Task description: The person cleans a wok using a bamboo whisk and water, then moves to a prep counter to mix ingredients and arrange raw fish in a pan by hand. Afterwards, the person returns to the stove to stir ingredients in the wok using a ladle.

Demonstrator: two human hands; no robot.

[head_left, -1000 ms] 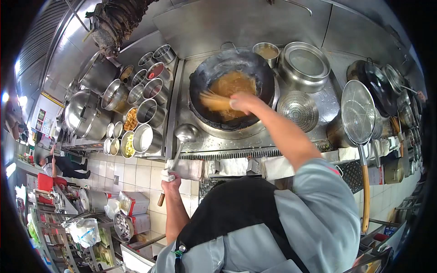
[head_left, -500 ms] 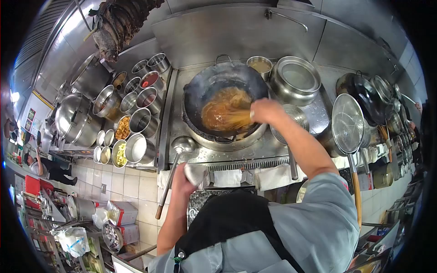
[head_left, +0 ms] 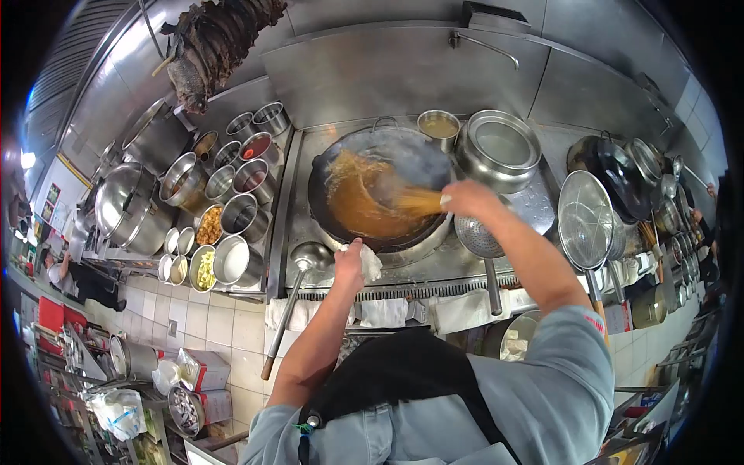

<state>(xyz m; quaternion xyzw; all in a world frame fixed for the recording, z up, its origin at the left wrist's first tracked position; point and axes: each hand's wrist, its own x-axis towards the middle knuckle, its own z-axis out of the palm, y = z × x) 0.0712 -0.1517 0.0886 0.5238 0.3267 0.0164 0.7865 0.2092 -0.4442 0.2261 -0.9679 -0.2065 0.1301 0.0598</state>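
A large black wok (head_left: pixel 325 205) sits on the burner, with brownish-orange liquid (head_left: pixel 360 205) swirling inside and steam rising. My right hand (head_left: pixel 471 199) is closed around a bamboo wok brush (head_left: pixel 418 201), its bristles in the liquid. My left hand (head_left: pixel 350 262) grips a folded white cloth (head_left: pixel 370 263) against the wok's near rim; the part under the cloth is hidden. A ladle (head_left: pixel 310 256) rests left of that hand, its long handle hanging over the counter edge. Below my right hand lies a perforated skimmer (head_left: pixel 480 236).
Metal containers with sauces and chopped ingredients (head_left: pixel 209 225) stand on the left. A lidded pot (head_left: pixel 500 151) and a small pot of liquid (head_left: pixel 439 126) are behind right. A wire strainer (head_left: pixel 586 219) stands at the right. A faucet (head_left: pixel 487 45) projects from the back wall.
My left hand has moved up and right with the cloth, from the counter's front to the wok's rim. The brush has shifted slightly right, and the liquid has spread left and up.
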